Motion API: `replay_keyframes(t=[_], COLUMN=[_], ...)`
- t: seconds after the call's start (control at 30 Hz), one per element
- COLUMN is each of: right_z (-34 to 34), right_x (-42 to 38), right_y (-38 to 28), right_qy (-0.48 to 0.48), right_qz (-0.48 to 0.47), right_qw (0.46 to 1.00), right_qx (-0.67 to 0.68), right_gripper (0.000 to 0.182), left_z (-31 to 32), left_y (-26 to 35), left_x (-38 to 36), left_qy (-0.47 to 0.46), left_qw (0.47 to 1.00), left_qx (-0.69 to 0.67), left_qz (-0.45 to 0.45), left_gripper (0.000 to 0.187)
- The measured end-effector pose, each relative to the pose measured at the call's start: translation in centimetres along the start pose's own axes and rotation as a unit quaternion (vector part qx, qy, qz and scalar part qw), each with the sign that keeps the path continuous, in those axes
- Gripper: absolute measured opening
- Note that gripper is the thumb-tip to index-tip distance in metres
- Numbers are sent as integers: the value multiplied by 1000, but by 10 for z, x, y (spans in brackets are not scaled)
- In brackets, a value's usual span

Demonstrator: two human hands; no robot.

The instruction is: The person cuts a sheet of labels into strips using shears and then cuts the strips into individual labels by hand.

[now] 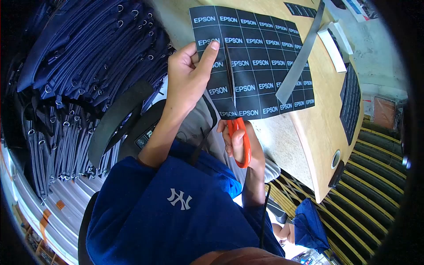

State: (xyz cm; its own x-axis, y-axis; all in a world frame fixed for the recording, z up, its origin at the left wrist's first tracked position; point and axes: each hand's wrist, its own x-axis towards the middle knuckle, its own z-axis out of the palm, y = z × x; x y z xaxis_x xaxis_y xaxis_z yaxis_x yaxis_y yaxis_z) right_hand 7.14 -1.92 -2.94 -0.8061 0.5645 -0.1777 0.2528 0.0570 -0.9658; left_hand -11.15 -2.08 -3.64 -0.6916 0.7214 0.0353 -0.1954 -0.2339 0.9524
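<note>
A black sheet printed with rows of white "EPSON" labels in a grid is held up over the table's left edge. My left hand pinches its left part, thumb on top and fingers behind. In my right hand are scissors with orange handles, my fingers through the loops. Their long blades point away from me along the line between the first and second label columns, with the sheet between them. A flat grey strip lies slantwise over the sheet's right part.
The wooden table carries a white folded piece and more dark printed sheets. Many navy straps with metal rings are piled at left, near a black curved band. A slatted shutter stands at right.
</note>
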Motion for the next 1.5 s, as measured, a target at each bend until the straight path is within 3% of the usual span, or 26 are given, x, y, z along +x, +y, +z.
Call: replay_keyframes(t=[0.37,0.43,0.77,1.07,1.27,1.33,1.5], right_z=[3,4,7,13,12,11,11], right_x=[3,5,4,5,5,3,3], right_y=[1,-3,-7,-21,-7,-7,-6], right_qy=[20,29,45,53,40,47,32], right_qz=[-9,29,66,139,48,50,41], right_qw=[1000,999,996,989,998,997,998], right_qx=[-20,-25,-26,6,21,-25,-23], right_gripper=[69,88,83,77,72,44,40], left_z=[-1,-1,0,-2,-1,-1,-3], left_y=[-2,0,5,4,2,0,1], left_x=[0,0,-1,-1,7,12,14], left_qy=[0,-3,-4,-2,13,20,16], left_qw=[1000,1000,1000,1000,999,999,1000], left_qx=[9,-12,-12,-10,-15,-36,-5], left_qz=[10,-5,-13,-14,-30,-11,15], left_gripper=[26,25,22,23,27,29,32])
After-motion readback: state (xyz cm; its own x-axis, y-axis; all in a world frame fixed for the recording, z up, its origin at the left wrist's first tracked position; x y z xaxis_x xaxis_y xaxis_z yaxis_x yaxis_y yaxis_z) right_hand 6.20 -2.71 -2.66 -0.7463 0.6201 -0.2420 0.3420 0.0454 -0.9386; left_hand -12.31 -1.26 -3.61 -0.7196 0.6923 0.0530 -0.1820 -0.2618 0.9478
